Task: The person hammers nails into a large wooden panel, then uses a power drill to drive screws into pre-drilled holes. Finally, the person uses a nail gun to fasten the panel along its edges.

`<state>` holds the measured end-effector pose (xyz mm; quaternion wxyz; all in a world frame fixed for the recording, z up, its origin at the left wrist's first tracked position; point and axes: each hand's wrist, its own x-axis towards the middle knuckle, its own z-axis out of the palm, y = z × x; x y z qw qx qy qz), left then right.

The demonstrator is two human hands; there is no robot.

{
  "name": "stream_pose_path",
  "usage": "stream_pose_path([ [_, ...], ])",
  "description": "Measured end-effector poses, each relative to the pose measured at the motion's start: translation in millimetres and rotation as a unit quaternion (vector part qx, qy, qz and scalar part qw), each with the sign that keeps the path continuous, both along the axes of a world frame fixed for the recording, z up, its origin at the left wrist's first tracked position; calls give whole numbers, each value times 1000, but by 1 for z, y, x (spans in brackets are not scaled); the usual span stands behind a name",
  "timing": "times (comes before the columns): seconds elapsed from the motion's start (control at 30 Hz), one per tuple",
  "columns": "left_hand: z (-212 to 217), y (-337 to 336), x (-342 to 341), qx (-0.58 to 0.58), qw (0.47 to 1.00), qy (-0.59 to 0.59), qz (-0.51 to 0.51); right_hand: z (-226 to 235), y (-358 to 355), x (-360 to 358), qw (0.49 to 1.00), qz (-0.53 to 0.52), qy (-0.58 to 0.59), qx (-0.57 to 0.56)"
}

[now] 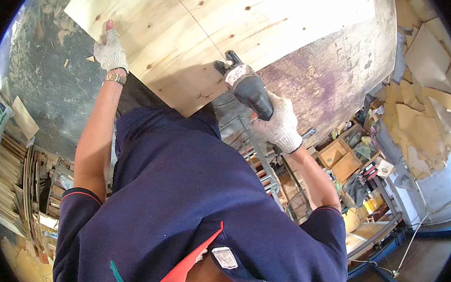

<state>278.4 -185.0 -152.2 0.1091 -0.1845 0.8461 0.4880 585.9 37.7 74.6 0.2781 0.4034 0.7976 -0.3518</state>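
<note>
A large pale plywood sheet with knots and a thin curved line drawn across it lies on a worn grey-purple workbench. My left hand, in a white knit glove with a fingertip bare, presses flat on the sheet near its left edge. My right hand, also gloved, grips the black handle of a power saw. The saw's front end sits at the sheet's near edge, right where the drawn line ends.
Plywood offcuts are piled at the right. Below the bench are open wooden boxes, small tools and a metal frame. Stacked wood strips and sacks stand at the left. A cable trails over the floor.
</note>
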Motion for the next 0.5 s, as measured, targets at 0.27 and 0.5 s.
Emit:
stream_pose_path([
  [0.27, -6, -5, -1, 2, 1000, 1, 8, -1, -1, -3, 1000, -16, 4, -13],
  [0.5, -11, -6, 0, -31, 999, -9, 27, -2, 0, -5, 1000, 27, 10, 8],
])
